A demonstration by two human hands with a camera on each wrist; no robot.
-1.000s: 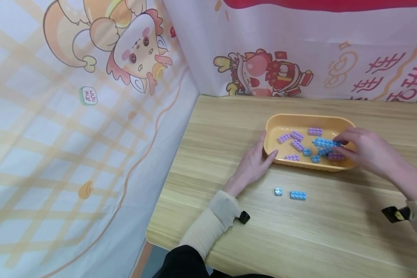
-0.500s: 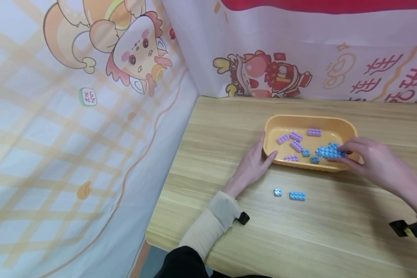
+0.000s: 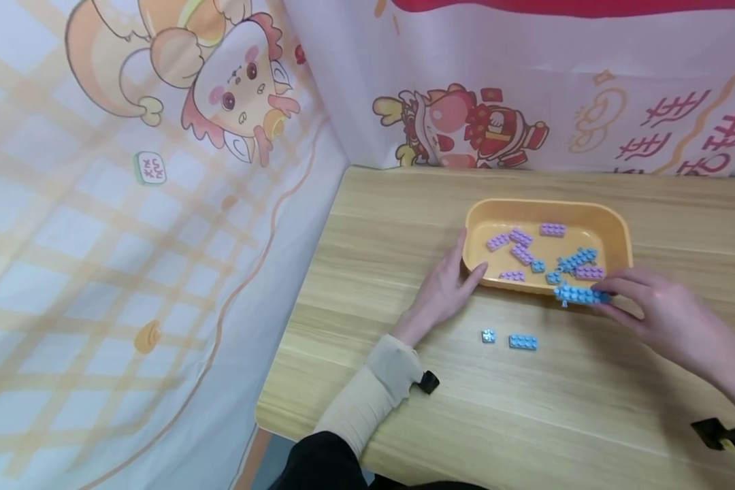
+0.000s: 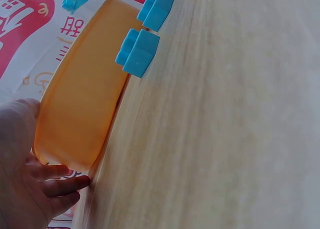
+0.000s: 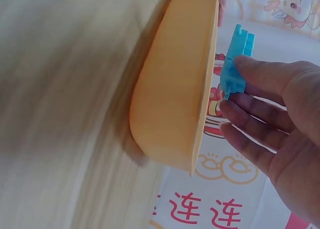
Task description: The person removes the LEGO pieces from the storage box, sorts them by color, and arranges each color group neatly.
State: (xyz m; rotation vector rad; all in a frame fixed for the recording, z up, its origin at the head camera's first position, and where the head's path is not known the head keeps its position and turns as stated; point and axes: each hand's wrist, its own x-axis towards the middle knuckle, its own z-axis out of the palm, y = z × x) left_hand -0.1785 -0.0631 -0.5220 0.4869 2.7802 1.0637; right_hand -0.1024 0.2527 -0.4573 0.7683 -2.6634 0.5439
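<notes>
In the head view, my right hand [image 3: 661,306] pinches a light blue piece of joined toy bricks [image 3: 578,295] over the near rim of a yellow plastic tray [image 3: 615,224]. The right wrist view shows that blue piece [image 5: 235,64] between thumb and fingertips, raised above the rim. My left hand [image 3: 441,289] grips the tray's left end, thumb at the near rim and fingers along the end wall. Inside the tray lie several purple bricks [image 3: 552,229], small blue bricks [image 3: 537,266] and a longer blue brick piece [image 3: 578,259].
On the table [image 3: 404,224] in front of the tray lie a small square blue brick [image 3: 488,336] and a longer blue brick [image 3: 523,342]. Printed cloth [image 3: 576,122] hangs behind the table and along its left side.
My right hand has lifted the blue brick piece from among the bricks and brought it toward me over the near rim. My left hand has stayed on the tray.
</notes>
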